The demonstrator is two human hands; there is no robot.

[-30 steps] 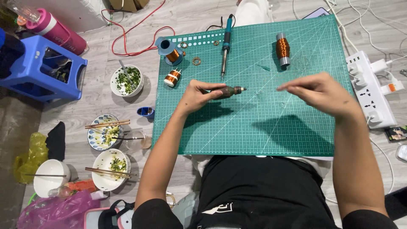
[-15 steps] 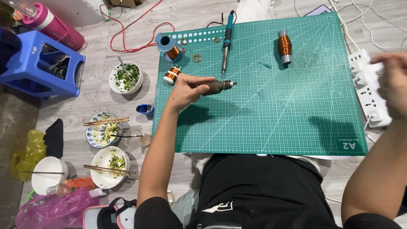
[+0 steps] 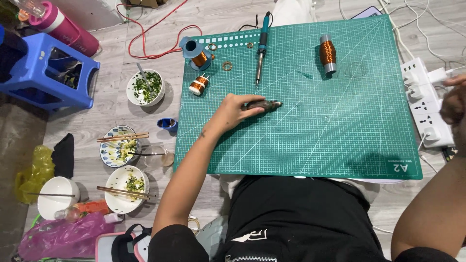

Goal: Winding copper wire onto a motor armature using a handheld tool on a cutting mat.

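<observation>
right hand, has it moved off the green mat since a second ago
Yes. The right hand has swung out to the person's right, off the green cutting mat, and is now over the white power strip.

A dark phone screen [image 3: 367,10] peeks out at the top edge, right of centre, just past the green cutting mat's [image 3: 340,145] far corner. White printed markings sit in the mat's lower right corner. At lower left lie a pink plastic bag [image 3: 58,237] and, further up, a crumpled yellow bag [image 3: 34,170] on the floor.
</observation>
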